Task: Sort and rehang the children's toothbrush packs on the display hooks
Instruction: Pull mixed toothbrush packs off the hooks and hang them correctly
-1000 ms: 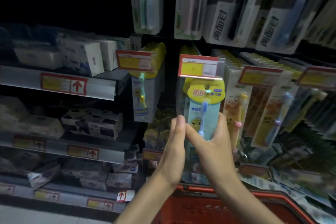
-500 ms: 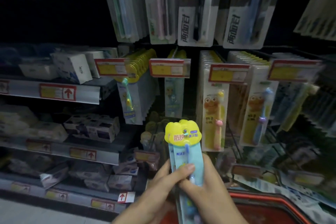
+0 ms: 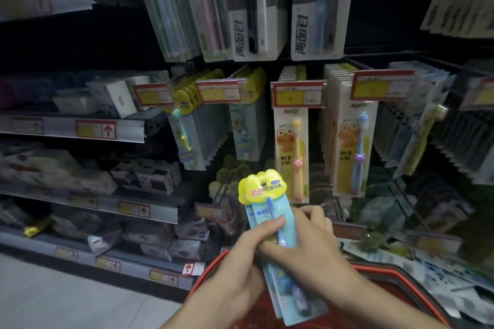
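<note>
- I see both hands close together, low in the middle of the view, clamped on one small stack of children's toothbrush packs (image 3: pixel 263 188).
- The left hand (image 3: pixel 238 259) grips the stack from its left side, with the thumb laid across the front of the top pack.
- The right hand (image 3: pixel 312 246) grips from the right side, with its fingers curled round the stack's right edge.
- The stack stands nearly upright, with its yellow paw-shaped headers on top. Two headers show, one slightly offset behind the other. The cards are light blue, and the front pack carries a blue brush.
- Below the hands the lower ends of the packs fan out, and one shows a purple handle (image 3: pixel 300 302). How many packs there are I cannot tell.
- The stack is held in the air in front of the display, below the hanging rows and touching none of them. It is above the red basket (image 3: pixel 395 278).
- Two rows with the same yellow headers hang higher up, the left row (image 3: pixel 187 104) and the middle row (image 3: pixel 248 128).
- To their right hang frog-printed packs, one row with a pink brush (image 3: pixel 292 157) in front and the next with a blue brush (image 3: pixel 352 147).
- Red-and-yellow price tags (image 3: pixel 217 91) sit at the front of these rows.
- Long adult packs (image 3: pixel 256 8) hang above, and boxes (image 3: pixel 145 176) sit on the shelves to the left.
</note>
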Action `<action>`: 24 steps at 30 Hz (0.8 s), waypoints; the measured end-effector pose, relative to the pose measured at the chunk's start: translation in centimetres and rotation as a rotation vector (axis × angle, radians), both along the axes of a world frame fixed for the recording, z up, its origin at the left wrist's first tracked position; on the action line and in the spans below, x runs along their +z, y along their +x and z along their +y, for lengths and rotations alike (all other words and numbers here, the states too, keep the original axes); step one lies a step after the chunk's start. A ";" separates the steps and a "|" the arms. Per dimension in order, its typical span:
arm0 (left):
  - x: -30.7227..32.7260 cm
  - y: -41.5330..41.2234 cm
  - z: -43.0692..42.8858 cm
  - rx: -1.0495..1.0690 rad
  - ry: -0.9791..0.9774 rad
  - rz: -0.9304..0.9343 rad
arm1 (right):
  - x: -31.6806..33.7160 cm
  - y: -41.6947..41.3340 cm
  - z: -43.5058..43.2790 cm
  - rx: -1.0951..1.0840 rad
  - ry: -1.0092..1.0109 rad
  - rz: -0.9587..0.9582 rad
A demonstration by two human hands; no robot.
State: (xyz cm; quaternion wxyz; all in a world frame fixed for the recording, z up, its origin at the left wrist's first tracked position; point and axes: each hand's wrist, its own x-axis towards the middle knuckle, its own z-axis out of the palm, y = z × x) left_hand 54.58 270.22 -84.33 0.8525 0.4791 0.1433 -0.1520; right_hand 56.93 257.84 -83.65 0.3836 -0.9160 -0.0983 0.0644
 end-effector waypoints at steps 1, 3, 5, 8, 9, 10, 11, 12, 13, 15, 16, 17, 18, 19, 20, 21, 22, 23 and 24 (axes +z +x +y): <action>0.2 -0.1 0.0 -0.006 0.004 -0.008 | 0.0 -0.1 -0.1 0.013 0.019 0.010; 0.5 -0.1 0.1 -0.002 0.011 -0.009 | 0.1 -0.1 -0.1 0.053 0.105 0.053; 1.0 -0.2 0.6 0.029 0.013 0.010 | 0.3 0.0 -0.1 0.111 0.281 0.143; 1.2 -0.2 1.9 0.105 0.017 0.020 | 0.0 0.2 -0.4 0.164 0.446 0.228; 1.0 -0.2 2.3 0.123 0.028 0.003 | -0.1 0.0 -0.5 0.162 0.459 0.216; 0.9 -0.2 2.6 0.142 0.039 -0.011 | -0.1 -0.2 -0.4 0.151 0.461 0.188; 0.7 -0.3 2.9 0.165 0.051 -0.017 | -0.2 -0.5 -0.3 0.130 0.466 0.153; 0.6 -0.4 3.0 0.179 0.061 -0.025 | -0.4 -0.7 -0.2 0.112 0.473 0.124; 0.5 -0.7 3.2 0.181 0.070 -0.037 | -0.5 -0.9 0.0 0.097 0.484 0.112; 0.5 -1.0 3.6 0.148 0.070 -0.061 | -0.8 -1.1 0.5 0.073 0.504 0.120; 0.5 -1.0 3.9 0.126 0.050 -0.062 | -1.0 -1.0 0.7 0.050 0.527 0.136; 0.5 -1.0 4.3 0.101 0.014 -0.054 | -1.0 -0.9 0.9 0.016 0.562 0.155; 0.5 -0.9 4.7 0.080 -0.024 -0.042 | -1.0 -0.7 0.9 -0.011 0.599 0.176; 0.3 -0.9 5.2 0.062 -0.050 -0.036 | -1.0 -0.5 0.9 -0.028 0.627 0.197; 0.1 -0.8 5.6 0.056 -0.059 -0.037 | -1.2 -0.4 1.1 -0.028 0.641 0.214; -0.1 -0.7 6.0 0.062 -0.056 -0.043 | -1.2 -0.3 1.3 -0.022 0.648 0.225; -0.3 -0.7 6.4 0.075 -0.049 -0.057 | -1.3 -0.2 1.5 -0.016 0.651 0.225; -0.5 -0.5 6.6 0.090 -0.046 -0.076 | -1.3 -0.2 1.9 -0.012 0.651 0.215; -0.7 -0.4 6.9 0.103 -0.044 -0.097 | -1.4 -0.1 2.3 -0.014 0.649 0.199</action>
